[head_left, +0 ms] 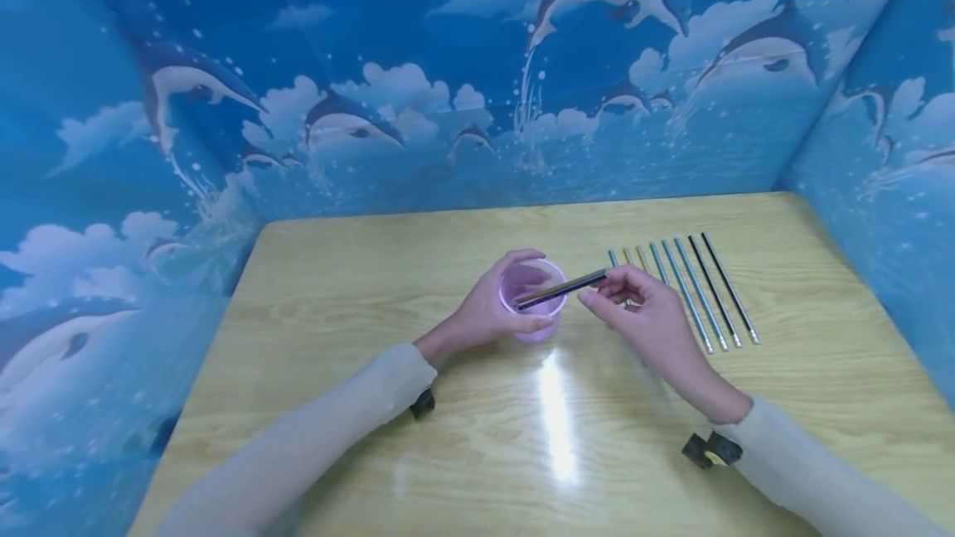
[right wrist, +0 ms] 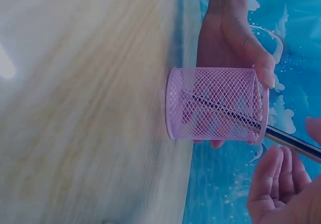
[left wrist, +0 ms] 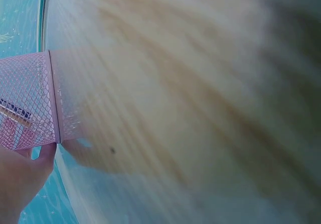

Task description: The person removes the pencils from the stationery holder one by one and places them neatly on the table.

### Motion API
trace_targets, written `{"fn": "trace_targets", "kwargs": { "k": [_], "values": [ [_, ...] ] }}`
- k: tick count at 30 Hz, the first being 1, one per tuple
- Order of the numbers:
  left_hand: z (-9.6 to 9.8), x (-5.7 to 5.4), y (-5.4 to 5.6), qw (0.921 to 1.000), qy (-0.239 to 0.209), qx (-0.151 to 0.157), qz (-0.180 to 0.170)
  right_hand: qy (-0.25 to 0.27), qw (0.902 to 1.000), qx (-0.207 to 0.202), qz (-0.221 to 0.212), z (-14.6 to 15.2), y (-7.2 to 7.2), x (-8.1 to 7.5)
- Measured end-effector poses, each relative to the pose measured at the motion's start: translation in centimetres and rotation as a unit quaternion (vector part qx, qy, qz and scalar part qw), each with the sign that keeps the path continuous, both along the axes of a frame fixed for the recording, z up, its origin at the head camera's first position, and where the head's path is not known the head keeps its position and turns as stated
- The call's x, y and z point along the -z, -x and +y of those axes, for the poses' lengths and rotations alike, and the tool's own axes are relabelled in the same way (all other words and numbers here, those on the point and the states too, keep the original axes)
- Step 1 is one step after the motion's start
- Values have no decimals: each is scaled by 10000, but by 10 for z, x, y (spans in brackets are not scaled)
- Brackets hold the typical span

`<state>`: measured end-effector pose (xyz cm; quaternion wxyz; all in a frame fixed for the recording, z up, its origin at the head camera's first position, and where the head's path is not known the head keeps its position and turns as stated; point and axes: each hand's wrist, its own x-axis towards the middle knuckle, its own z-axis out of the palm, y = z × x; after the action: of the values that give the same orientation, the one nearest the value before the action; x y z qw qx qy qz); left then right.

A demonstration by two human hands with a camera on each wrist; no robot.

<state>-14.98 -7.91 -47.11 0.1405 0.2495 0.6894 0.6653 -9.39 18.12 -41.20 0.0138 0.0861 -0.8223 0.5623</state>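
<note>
My left hand [head_left: 496, 302] grips a pink mesh pencil cup [head_left: 535, 330] round its side, the thumb near the rim. The cup is tilted, its mouth toward the head camera. A dark pencil with a gold stripe [head_left: 555, 292] slants into the mouth; whether it is one pencil or two side by side I cannot tell. Its outer end is between the thumb and fingers of my right hand [head_left: 649, 313]. Through the mesh in the right wrist view, the pencil [right wrist: 228, 112] reaches deep into the cup [right wrist: 215, 133]. The left wrist view shows only part of the cup [left wrist: 27, 78].
Right of the cup, a row of several pencils [head_left: 690, 288], blue, gold and black, lies on the wood-grain table [head_left: 358, 272]; my right hand hides some of them. Blue dolphin-print walls [head_left: 418, 164] enclose the table's back and sides.
</note>
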Motion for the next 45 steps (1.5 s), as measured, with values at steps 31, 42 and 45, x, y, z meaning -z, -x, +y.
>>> {"fn": "trace_targets", "kwargs": {
  "k": [31, 42, 45],
  "values": [
    [1, -2, 0, 9999, -86, -46, 110, 1963, 9758, 383, 886, 21, -4, -26],
    [0, -1, -1, 9999, 20, -111, 31, 4057, 9003, 94, 1572, 38, -6, -46],
    [0, 0, -1, 9999, -120, -65, -23, 4409, 8807, 16, 1732, 44, -4, -47]
  ]
}}
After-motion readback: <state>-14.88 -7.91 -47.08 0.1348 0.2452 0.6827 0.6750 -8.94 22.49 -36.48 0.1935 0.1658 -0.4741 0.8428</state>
